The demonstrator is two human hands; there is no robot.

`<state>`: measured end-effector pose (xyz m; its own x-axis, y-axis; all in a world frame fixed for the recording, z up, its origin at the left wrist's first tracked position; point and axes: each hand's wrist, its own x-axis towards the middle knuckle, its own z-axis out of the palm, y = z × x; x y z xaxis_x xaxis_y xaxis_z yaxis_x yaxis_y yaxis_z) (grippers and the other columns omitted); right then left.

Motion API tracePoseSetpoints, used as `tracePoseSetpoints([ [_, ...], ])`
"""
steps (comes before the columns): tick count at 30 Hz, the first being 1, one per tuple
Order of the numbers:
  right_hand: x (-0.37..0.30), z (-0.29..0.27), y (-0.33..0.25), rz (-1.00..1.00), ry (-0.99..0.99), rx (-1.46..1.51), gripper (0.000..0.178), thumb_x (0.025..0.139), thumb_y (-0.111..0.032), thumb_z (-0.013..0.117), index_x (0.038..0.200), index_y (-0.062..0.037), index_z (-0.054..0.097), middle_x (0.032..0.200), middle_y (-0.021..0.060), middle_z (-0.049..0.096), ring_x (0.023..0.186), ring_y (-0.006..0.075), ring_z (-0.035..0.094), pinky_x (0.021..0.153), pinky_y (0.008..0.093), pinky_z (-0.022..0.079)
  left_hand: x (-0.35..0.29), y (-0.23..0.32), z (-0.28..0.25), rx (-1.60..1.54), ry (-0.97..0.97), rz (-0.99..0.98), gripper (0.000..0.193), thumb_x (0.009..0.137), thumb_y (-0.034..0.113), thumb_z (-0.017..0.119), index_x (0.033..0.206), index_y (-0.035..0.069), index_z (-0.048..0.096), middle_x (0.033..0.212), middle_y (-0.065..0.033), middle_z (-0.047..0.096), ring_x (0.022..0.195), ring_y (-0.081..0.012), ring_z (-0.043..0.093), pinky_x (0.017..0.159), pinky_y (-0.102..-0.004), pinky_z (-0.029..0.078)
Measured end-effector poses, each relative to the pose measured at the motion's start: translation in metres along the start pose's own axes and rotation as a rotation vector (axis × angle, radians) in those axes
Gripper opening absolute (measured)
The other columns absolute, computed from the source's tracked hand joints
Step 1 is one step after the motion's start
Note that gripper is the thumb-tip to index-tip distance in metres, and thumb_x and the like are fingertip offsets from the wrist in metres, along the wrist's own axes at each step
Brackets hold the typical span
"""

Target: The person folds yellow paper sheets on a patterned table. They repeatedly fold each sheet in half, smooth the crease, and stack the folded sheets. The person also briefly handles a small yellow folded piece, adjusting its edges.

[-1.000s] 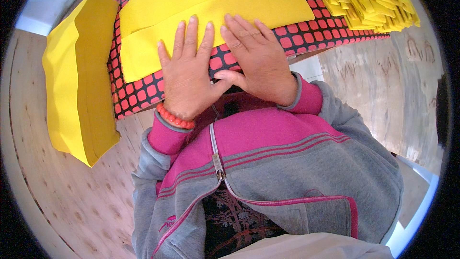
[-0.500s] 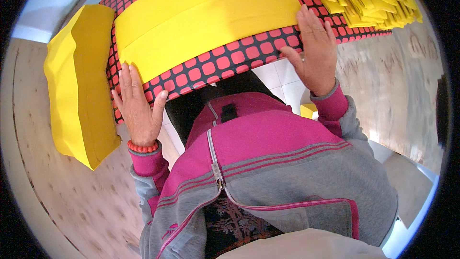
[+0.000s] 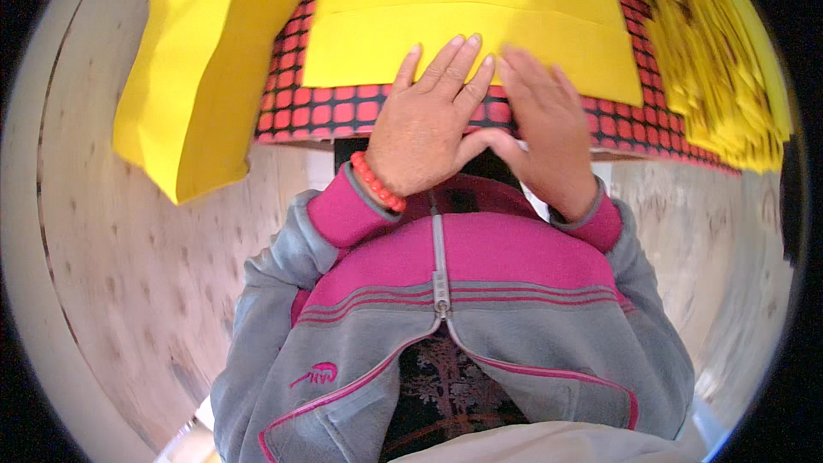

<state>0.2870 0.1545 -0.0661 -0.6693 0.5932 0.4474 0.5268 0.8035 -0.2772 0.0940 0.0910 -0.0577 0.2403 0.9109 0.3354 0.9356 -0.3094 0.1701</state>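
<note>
A folded piece of yellow fabric (image 3: 394,39) lies flat in front of me, with a crease running across it. Beneath it is a red-and-black checked cloth (image 3: 321,114) covering the work surface. My left hand (image 3: 431,120) is open, fingers spread, its fingertips on the near edge of the fabric. Close beside it, my right hand (image 3: 544,124) is open too, slightly blurred, with its fingers over the same edge. The two thumbs meet or nearly meet. Neither hand grasps anything.
At the left, a larger yellow fabric piece (image 3: 184,77) hangs over the surface's edge. A thick stack of folded yellow pieces (image 3: 720,77) lies at the right, drooping over the near corner. Pale wooden panels (image 3: 129,266) stand on both sides.
Both hands have come inward from the fabric's two near corners to the middle of its near edge. My view has turned, so the scene sits straighter and further right.
</note>
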Motion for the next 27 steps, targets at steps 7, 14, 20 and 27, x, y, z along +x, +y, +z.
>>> tracePoseSetpoints([
  [7, -0.032, -0.023, 0.035, 0.154, -0.02, -0.207, 0.082, 0.086, -0.039, 0.074, 0.153, -0.004, 0.043, 0.16, 0.0151, 0.042, 0.148, 0.0321, 0.039, 0.121, 0.0495, 0.027, -0.048, -0.041, -0.023, 0.108, -0.022, -0.228, 0.093, 0.09, 0.058, 0.064, 0.156, 0.0, 0.034, 0.164, -0.0185, 0.033, 0.153, -0.0324, 0.03, 0.123, -0.0516, 0.02],
  [14, -0.064, -0.045, 0.072, 0.287, 0.06, -0.294, 0.076, 0.091, -0.038, 0.069, 0.154, -0.0048, 0.041, 0.161, 0.0146, 0.041, 0.148, 0.0315, 0.039, 0.121, 0.0516, 0.025, -0.076, -0.073, -0.036, 0.234, 0.012, -0.329, 0.091, 0.092, 0.054, 0.063, 0.156, -0.002, 0.033, 0.164, -0.0213, 0.032, 0.154, -0.0328, 0.027, 0.123, -0.0607, 0.01],
  [20, -0.029, -0.03, 0.026, 0.14, 0.173, -0.152, 0.074, 0.083, -0.032, 0.079, 0.146, -0.004, 0.052, 0.154, 0.0201, 0.048, 0.144, 0.0342, 0.044, 0.118, 0.0541, 0.028, -0.038, -0.022, -0.021, 0.109, 0.133, -0.101, 0.088, 0.088, 0.051, 0.068, 0.155, 0.002, 0.037, 0.163, -0.0207, 0.033, 0.153, -0.0352, 0.029, 0.121, -0.0642, 0.012],
  [27, -0.007, -0.003, 0.013, 0.043, 0.036, -0.109, 0.065, 0.088, -0.036, 0.073, 0.141, -0.0033, 0.055, 0.152, 0.0173, 0.05, 0.143, 0.0311, 0.046, 0.118, 0.0512, 0.03, -0.013, -0.011, -0.012, 0.033, -0.084, -0.024, 0.081, 0.091, 0.049, 0.064, 0.155, 0.005, 0.039, 0.164, -0.0159, 0.034, 0.152, -0.0321, 0.032, 0.123, -0.0552, 0.02],
])
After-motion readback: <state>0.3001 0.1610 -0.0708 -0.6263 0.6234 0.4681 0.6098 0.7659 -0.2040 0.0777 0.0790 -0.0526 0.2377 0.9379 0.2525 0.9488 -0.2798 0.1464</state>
